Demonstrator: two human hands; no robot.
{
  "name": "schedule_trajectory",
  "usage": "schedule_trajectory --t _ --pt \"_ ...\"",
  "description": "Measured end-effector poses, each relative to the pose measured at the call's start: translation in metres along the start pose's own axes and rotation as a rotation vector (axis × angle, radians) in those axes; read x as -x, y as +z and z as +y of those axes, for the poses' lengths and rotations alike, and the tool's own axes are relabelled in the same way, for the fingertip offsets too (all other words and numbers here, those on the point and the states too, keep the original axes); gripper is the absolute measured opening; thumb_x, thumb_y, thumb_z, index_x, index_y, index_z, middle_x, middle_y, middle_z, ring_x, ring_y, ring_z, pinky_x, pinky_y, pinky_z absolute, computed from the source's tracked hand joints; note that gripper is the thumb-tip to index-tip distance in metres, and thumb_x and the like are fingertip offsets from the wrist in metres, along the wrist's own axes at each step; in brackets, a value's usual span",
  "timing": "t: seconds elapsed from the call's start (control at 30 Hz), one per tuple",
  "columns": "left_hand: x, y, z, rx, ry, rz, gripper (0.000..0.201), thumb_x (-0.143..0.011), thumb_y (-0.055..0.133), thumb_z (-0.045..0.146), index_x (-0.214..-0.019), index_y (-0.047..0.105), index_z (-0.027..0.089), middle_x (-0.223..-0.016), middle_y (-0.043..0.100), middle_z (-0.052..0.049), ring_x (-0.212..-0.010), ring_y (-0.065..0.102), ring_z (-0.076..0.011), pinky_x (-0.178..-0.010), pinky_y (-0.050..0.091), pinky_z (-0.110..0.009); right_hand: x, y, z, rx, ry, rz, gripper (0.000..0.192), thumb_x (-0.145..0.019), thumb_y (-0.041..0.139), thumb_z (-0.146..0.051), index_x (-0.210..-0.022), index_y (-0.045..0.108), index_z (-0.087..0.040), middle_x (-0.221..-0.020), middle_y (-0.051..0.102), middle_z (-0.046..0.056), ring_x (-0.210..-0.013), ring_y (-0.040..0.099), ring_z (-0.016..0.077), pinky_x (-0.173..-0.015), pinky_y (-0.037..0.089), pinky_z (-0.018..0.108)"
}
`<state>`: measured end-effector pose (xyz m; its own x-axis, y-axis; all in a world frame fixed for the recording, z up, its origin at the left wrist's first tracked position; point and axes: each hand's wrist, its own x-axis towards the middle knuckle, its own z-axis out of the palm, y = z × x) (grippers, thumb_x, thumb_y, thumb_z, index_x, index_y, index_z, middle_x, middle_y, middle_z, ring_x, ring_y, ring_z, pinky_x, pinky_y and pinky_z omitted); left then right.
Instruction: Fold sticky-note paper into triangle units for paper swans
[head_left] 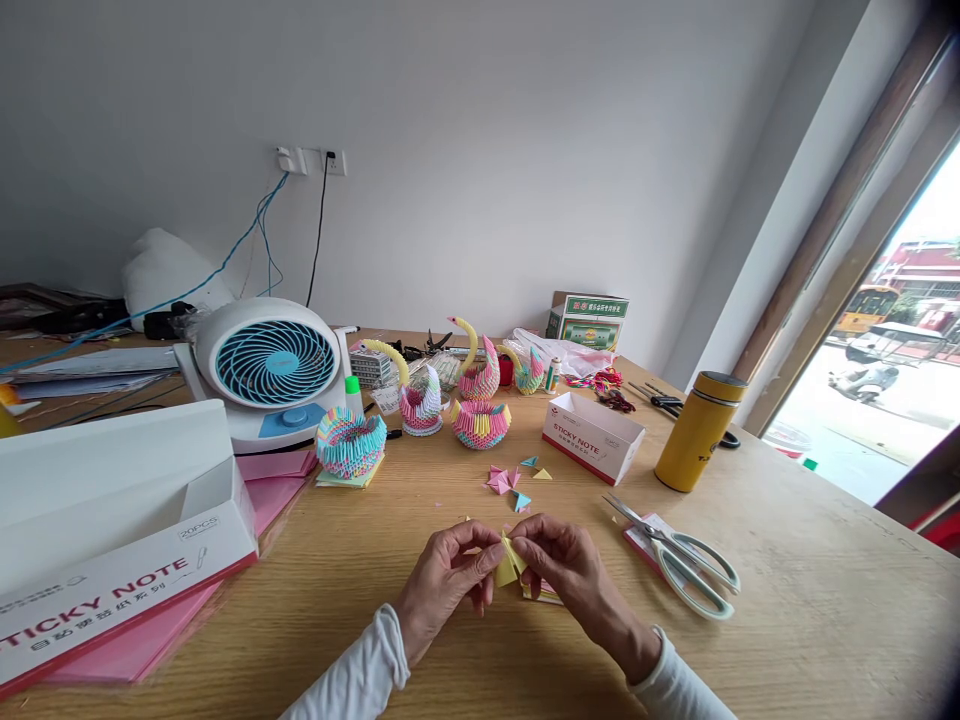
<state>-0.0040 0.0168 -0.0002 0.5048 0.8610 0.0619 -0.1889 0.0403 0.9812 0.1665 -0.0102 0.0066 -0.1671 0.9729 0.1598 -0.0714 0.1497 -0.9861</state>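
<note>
Both hands meet low over the wooden surface (787, 560), pinching one small yellow folded paper (508, 566) between them: the left hand (442, 580) has a narrow grip on its left edge, the right hand (564, 565) on its right. Scissors (679, 555) lie just to the right, loose paper pieces (510, 480) just beyond the hands

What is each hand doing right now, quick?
Left hand: closed, pinching the yellow paper piece.
Right hand: closed, pinching the same yellow paper piece from the other side.
</note>
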Motion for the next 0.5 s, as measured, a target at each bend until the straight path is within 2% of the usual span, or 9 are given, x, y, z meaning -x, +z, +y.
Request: schedule_trajectory --t 0.2,0.3,0.4,0.5 --pt "0.005 0.006 0.005 0.172 -0.04 0.041 0.032 -0.069 0.078 0.041 -0.078 0.062 0.015 -0.058 0.06 0.002 -0.048 0.053 -0.0087 -0.04 0.042 -0.016 0.004 0.009 -0.003 -0.264 0.076 -0.029 0.033 -0.075 0.074 -0.046 -0.08 0.061 -0.017 -0.064 0.057 -0.004 -0.048 0.05 0.0064 -0.044 0.037 0.016" --pt "0.006 0.008 0.008 0.236 -0.046 0.077 0.034 -0.065 0.082 0.039 -0.083 0.064 0.015 -0.062 0.062 0.002 -0.049 0.055 -0.0082 -0.04 0.042 -0.016 0.004 0.015 -0.001 -0.355 0.108 -0.017 0.035 -0.073 0.076 -0.046 -0.08 0.058 -0.018 -0.061 0.054 -0.005 -0.046 0.047 0.0058 -0.043 0.036 0.016" --pt "0.006 0.008 0.008 0.266 -0.06 0.084 0.036 -0.064 0.083 0.038 -0.087 0.069 0.014 -0.063 0.063 0.001 -0.05 0.056 -0.0085 -0.04 0.042 -0.016 0.004 0.02 0.002 -0.386 0.104 -0.033 0.037 -0.074 0.074 -0.049 -0.082 0.054 -0.019 -0.061 0.054 -0.005 -0.045 0.045 0.0056 -0.042 0.036 0.016" --pt "0.005 0.007 0.004 0.302 -0.07 0.097 0.034 -0.063 0.083 0.038 -0.082 0.07 0.013 -0.064 0.064 0.0 -0.052 0.057 -0.0085 -0.041 0.043 -0.016 0.003 0.024 0.004 -0.347 0.07 -0.028 0.038 -0.078 0.07 -0.052 -0.081 0.052 -0.019 -0.061 0.055 -0.004 -0.044 0.045 0.0058 -0.042 0.036 0.016"
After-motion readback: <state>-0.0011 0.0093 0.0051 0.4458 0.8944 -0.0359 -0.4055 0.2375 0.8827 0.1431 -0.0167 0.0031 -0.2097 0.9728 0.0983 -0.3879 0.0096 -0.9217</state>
